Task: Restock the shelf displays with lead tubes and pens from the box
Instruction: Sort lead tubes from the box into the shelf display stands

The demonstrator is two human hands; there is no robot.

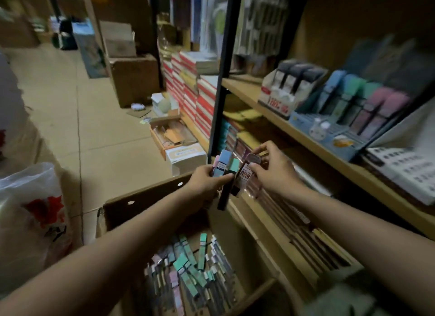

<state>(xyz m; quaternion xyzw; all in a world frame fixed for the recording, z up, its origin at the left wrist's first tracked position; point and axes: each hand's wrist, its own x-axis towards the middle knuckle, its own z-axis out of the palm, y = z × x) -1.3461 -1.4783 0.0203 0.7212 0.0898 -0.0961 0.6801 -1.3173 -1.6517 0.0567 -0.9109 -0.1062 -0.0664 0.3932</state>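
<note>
Nearest, at 6 o'clock, an open cardboard box (150,199) holds loose lead tubes (193,268) in green, pink and grey, heaped on its floor. Above its far rim, the left hand (207,181) is closed around a bundle of tubes (223,166), blue, green and pink tops upright, one dark piece hanging below the fist. Just beside it at 1 o'clock, the right hand (273,168) pinches a pink-capped tube (250,165) between thumb and fingers, touching the bundle. At 9 o'clock, a plastic bag (33,209) sits on the floor. Farther, at 2 o'clock, the wooden shelf (317,148) carries a blue display tray (353,117) of pastel tubes and a white display tray (289,89) of dark ones.
</note>
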